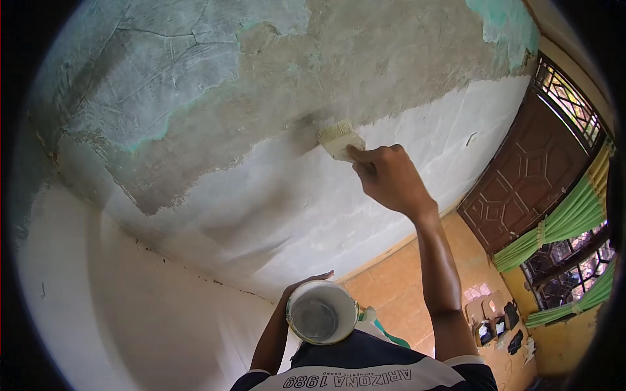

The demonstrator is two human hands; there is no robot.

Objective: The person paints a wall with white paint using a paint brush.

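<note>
My right hand (391,176) is closed on a wide paintbrush (341,141), thumb and fingers pinching its handle. The pale bristles are right at the wall (280,215), near the border between white paint and bare grey plaster. Against my chest sits a white paint bucket (315,311), its mouth facing up and its inside coated with whitish paint. My left hand (305,281) reaches around the bucket's far side, fingertips showing past the rim, and the rest of the fingers are hidden.
Peeling green patches (505,26) and cracked plaster mark the upper wall. To the right are a brown door (528,163), green curtains (561,228) over a window, and several dark and light items on the orange tiled floor (391,274).
</note>
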